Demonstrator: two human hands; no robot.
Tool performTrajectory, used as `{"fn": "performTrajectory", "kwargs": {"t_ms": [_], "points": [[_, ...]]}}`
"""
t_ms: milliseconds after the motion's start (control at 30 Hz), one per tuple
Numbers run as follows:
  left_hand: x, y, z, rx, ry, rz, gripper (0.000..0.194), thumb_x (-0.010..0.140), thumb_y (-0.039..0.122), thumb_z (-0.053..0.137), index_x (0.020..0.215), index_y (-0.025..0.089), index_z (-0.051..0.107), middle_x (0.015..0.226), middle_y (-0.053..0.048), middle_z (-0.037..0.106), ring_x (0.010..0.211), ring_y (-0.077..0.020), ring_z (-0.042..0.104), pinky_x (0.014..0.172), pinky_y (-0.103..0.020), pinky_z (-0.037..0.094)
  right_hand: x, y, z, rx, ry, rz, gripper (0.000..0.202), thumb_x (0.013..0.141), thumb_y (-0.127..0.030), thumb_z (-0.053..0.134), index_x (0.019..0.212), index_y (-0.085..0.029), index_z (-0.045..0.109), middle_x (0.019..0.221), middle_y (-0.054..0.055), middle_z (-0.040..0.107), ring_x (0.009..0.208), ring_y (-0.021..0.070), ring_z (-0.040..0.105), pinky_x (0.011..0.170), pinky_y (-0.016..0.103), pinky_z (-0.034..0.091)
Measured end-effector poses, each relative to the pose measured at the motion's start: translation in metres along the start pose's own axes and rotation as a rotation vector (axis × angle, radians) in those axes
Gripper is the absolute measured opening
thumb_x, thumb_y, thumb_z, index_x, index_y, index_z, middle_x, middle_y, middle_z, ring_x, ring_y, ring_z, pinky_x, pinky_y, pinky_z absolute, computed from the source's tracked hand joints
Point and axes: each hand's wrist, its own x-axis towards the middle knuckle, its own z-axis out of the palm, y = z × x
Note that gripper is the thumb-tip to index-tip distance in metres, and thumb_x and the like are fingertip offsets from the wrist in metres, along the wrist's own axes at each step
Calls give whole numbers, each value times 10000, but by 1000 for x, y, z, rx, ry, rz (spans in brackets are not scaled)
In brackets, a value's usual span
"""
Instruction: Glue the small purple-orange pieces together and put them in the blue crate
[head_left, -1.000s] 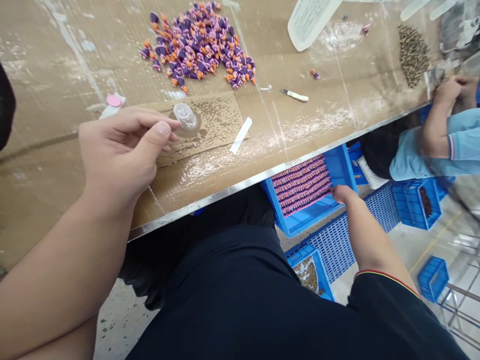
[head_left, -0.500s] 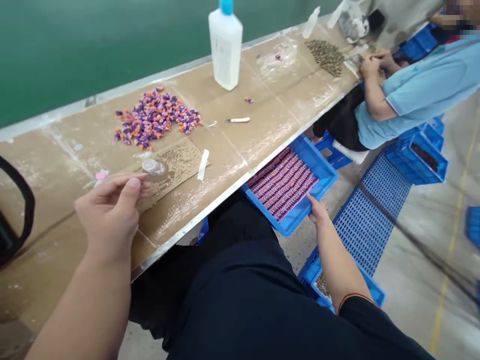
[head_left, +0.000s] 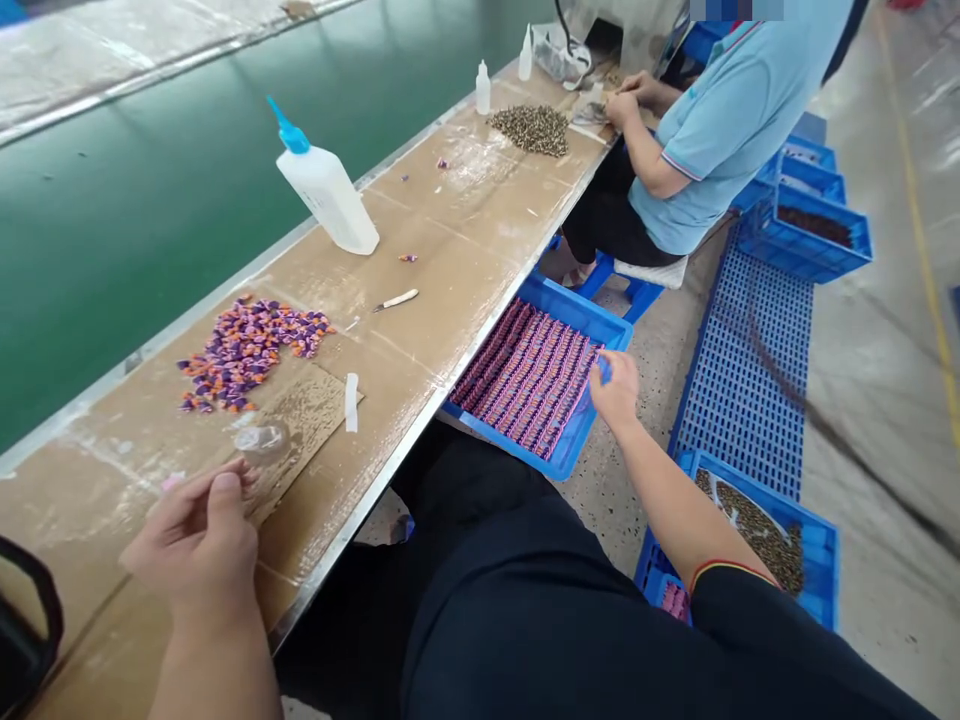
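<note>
My left hand [head_left: 199, 535] is above the tabletop with thumb and fingers pinched together; what they hold, if anything, is hidden. Just beyond it, a small clear cup [head_left: 261, 440] stands on a piece of brown cardboard [head_left: 319, 400]. A heap of small purple, pink and orange pieces [head_left: 259, 345] lies behind the cardboard. My right hand [head_left: 619, 390] is at the right side of a blue tray [head_left: 577, 425], thumb and forefinger curled together near the end of the patterned rows [head_left: 525, 375] lying in it. What is between those fingertips is too small to make out.
A white bottle with a blue nozzle [head_left: 330, 200] and a white-handled knife [head_left: 396, 300] are on the table. A co-worker in a light blue shirt [head_left: 720, 130] sits farther along by a brownish heap [head_left: 531, 130]. Blue crates [head_left: 821, 560] stand on the floor at right.
The view has swung, so the table sits lower and farther left. My right hand has gone from the tray's rim to the end of the rows. My left hand keeps its pinch.
</note>
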Motion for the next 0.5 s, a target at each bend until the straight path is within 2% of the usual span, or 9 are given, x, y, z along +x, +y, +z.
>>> {"fn": "performTrajectory", "kwargs": {"t_ms": [67, 167, 300, 400, 500], "points": [[-1, 2, 0, 8, -1, 4, 179, 592, 415, 761, 725, 301, 799, 725, -40, 726, 660, -269, 645, 759, -481, 528, 18, -16, 3, -188, -148, -133, 418, 1095, -272, 440, 1410, -196, 705, 1503, 140, 661, 1469, 259, 556, 1289, 372, 382], [-3, 6, -2, 15, -24, 28, 145, 609, 418, 769, 711, 320, 796, 734, -45, 731, 672, -284, 651, 743, -492, 527, 49, -37, 19, -323, -303, -82, 259, 1014, -183, 602, 1178, -146, 800, 1258, 165, 773, 1257, 285, 704, 1161, 383, 505], [-4, 10, -4, 28, -48, 44, 100, 621, 410, 777, 681, 330, 783, 746, -49, 739, 674, -296, 655, 717, -504, 533, 71, -49, 39, -459, -404, -17, 235, 1017, -216, 710, 1192, -74, 773, 1289, 194, 758, 1252, 280, 721, 1125, 458, 556], [-2, 9, -6, 33, -36, 30, 92, 639, 408, 786, 700, 340, 801, 748, -49, 745, 667, -291, 653, 705, -502, 540, 71, -49, 44, -504, -427, -12, 277, 1046, -297, 720, 1225, -89, 763, 1312, 178, 753, 1273, 264, 716, 1138, 461, 560], [-2, 6, -8, 14, -37, 41, 89, 650, 401, 795, 725, 362, 822, 752, -43, 749, 653, -292, 654, 676, -498, 542, 66, -46, 45, -520, -427, -2, 294, 1070, -305, 679, 1243, -83, 763, 1290, 184, 760, 1256, 267, 727, 1116, 446, 575]]}}
